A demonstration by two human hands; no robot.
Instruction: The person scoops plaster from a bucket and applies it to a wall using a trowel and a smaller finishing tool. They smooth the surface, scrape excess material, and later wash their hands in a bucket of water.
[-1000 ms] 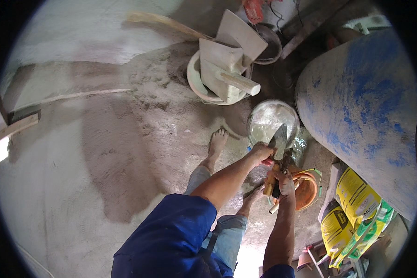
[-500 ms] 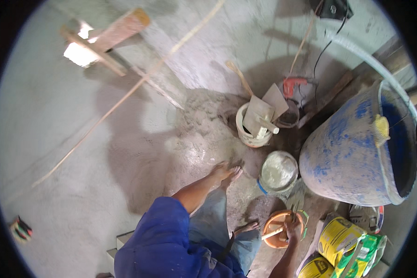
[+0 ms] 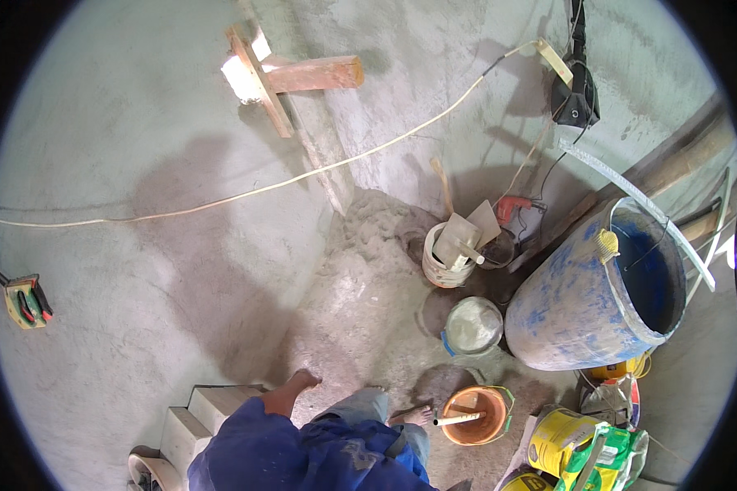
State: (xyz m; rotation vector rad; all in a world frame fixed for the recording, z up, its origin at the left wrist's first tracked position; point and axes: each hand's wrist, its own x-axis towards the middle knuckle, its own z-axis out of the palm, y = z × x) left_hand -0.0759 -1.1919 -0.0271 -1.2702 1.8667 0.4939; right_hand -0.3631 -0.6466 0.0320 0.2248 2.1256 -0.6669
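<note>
My left hand (image 3: 305,379) is at the end of a forearm in a rolled blue sleeve, low in the middle of the view. It is raised above the floor beside my knee, touching nothing that I can see; its fingers are too small and hidden to read. My right hand is out of sight. Nearest to my right foot stands an orange bucket (image 3: 452,434) with a green handle. A white-handled tool (image 3: 458,418) leans across its rim, its working end unclear. Beyond it sits a round bucket of pale grey material (image 3: 475,324).
A pale bucket (image 3: 444,277) holds trowels (image 3: 458,239), with a red drill (image 3: 512,209) behind. A large blue-stained barrel (image 3: 561,299) stands right, near yellow and green bags (image 3: 561,442). A cable (image 3: 246,195) crosses the view. Pale blocks (image 3: 188,434) lie left.
My right hand has left the orange bucket and gone out of view. My left hand has drawn back from near my foot toward my body. The head view has shifted.
</note>
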